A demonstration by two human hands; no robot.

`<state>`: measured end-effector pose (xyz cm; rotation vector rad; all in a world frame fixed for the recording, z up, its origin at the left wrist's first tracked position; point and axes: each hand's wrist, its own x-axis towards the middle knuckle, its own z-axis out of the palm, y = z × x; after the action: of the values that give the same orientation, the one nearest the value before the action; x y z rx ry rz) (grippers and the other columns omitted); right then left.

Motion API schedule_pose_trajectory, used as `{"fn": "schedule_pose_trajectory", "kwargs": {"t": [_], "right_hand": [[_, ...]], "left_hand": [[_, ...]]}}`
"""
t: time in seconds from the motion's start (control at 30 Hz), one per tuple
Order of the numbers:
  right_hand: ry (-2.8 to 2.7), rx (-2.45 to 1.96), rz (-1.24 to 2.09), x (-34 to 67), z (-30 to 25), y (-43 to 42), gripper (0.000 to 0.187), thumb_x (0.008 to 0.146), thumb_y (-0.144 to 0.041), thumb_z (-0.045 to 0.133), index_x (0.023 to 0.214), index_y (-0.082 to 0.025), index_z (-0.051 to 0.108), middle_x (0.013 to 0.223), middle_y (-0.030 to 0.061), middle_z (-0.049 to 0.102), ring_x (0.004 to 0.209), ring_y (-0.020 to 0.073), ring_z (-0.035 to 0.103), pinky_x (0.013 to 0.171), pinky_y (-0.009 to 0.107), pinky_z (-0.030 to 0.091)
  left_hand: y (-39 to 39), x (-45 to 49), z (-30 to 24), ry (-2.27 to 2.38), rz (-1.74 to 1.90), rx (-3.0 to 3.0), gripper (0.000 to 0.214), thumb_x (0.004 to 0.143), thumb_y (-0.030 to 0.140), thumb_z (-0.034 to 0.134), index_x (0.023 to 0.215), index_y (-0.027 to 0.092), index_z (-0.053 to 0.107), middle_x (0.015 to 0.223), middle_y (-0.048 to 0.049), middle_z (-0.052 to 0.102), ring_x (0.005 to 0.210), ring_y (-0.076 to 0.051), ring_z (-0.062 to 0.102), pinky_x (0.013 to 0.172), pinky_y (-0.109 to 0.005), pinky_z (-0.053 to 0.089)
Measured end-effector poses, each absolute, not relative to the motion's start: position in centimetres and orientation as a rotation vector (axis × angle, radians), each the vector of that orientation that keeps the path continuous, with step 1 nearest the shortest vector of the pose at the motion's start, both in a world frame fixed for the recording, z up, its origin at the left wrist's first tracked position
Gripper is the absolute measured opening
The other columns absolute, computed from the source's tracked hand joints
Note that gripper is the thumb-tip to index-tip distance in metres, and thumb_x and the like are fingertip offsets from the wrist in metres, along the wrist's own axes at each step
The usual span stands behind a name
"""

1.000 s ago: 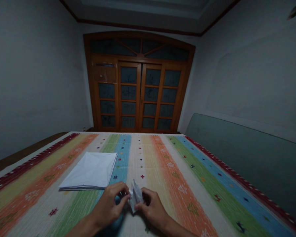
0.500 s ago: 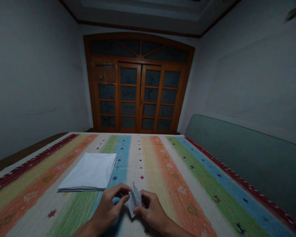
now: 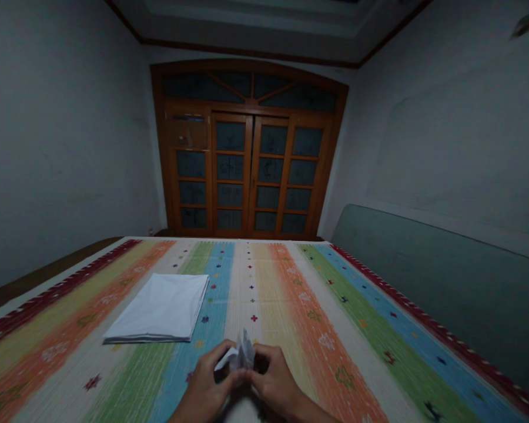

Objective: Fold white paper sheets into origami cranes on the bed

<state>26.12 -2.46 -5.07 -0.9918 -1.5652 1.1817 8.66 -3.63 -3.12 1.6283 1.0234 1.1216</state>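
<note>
A small folded piece of white paper stands up between my hands at the bottom centre, with a flap pointing left. My left hand pinches it from the left, and my right hand pinches it from the right. The fingers of both hands meet around its base, hiding its lower part. A neat stack of folded white paper lies flat on the striped cloth, up and to the left of my hands, not touching them.
A woven cloth in rainbow stripes with small embroidered stars covers the surface, with dark red borders along both sides. A grey-green padded panel runs along the right. Wooden glazed doors stand at the far end.
My hands have moved closer together and lower in view. The paper now stands more upright between them, and a flap sticks out to the left. The paper stack has not moved.
</note>
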Motion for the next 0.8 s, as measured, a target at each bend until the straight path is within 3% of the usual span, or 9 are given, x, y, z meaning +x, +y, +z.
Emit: {"fn": "schedule_pose_trajectory", "kwargs": {"t": [0.17,0.23,0.3,0.4,0.6,0.8], "right_hand": [[-1.725,-1.011,0.946,26.4,-5.3,-2.5,0.035,0.078,-0.049,0.081,0.08,-0.015,0.074,0.078,0.0028,0.062,0.074,0.0189,0.056,0.067,0.028,0.044],[-1.762,-0.954,0.807,26.9,-5.0,-2.5,0.029,0.08,-0.04,0.077,0.095,-0.016,0.074,0.091,0.0067,0.067,0.084,0.0221,0.06,0.077,0.032,0.048],[-1.763,-0.876,0.741,27.4,-4.0,-2.5,0.037,0.084,-0.028,0.069,0.12,-0.018,0.067,0.11,0.0103,0.069,0.099,0.0246,0.063,0.088,0.036,0.05],[-1.78,-0.838,0.664,28.1,-1.9,-2.5,0.043,0.089,-0.014,0.054,0.13,-0.024,0.063,0.108,0.0071,0.071,0.094,0.0209,0.066,0.083,0.032,0.053],[-1.969,-0.791,0.427,28.8,-0.1,-2.7,0.041,0.085,-0.003,0.055,0.116,-0.023,0.072,0.102,0.0063,0.076,0.093,0.0213,0.07,0.089,0.036,0.053],[-2.044,-0.958,0.416,28.9,-0.5,-2.6,0.032,0.078,0.001,0.062,0.1,-0.02,0.07,0.097,0.0059,0.076,0.093,0.0225,0.07,0.087,0.034,0.054]], "left_hand": [[-3.3,8.7,-2.5,1.156,1.166,1.605,0.036,0.076,0.055,0.079,0.077,0.019,0.074,0.076,-0.0036,0.074,0.076,-0.027,0.069,0.071,-0.031,0.056],[-3.2,8.6,-2.2,1.219,1.184,1.623,0.038,0.077,0.056,0.075,0.072,0.019,0.074,0.073,-0.0037,0.073,0.074,-0.026,0.067,0.069,-0.03,0.053],[-3.2,8.6,-2.1,1.272,1.158,1.64,0.036,0.078,0.054,0.072,0.071,0.018,0.074,0.072,-0.0036,0.073,0.073,-0.026,0.066,0.069,-0.029,0.05],[-3.3,8.7,-2.3,1.273,1.071,1.667,0.028,0.078,0.044,0.068,0.071,0.017,0.075,0.069,-0.0023,0.072,0.069,-0.024,0.063,0.067,-0.028,0.047],[-3.5,8.9,-3.0,1.285,0.977,1.718,0.02,0.075,0.035,0.068,0.071,0.017,0.076,0.067,-0.0005,0.071,0.067,-0.022,0.06,0.064,-0.027,0.043],[-3.3,8.7,-3.2,1.272,0.931,1.708,0.021,0.076,0.036,0.07,0.078,0.017,0.077,0.073,-0.0022,0.073,0.072,-0.024,0.064,0.067,-0.027,0.045]]}}
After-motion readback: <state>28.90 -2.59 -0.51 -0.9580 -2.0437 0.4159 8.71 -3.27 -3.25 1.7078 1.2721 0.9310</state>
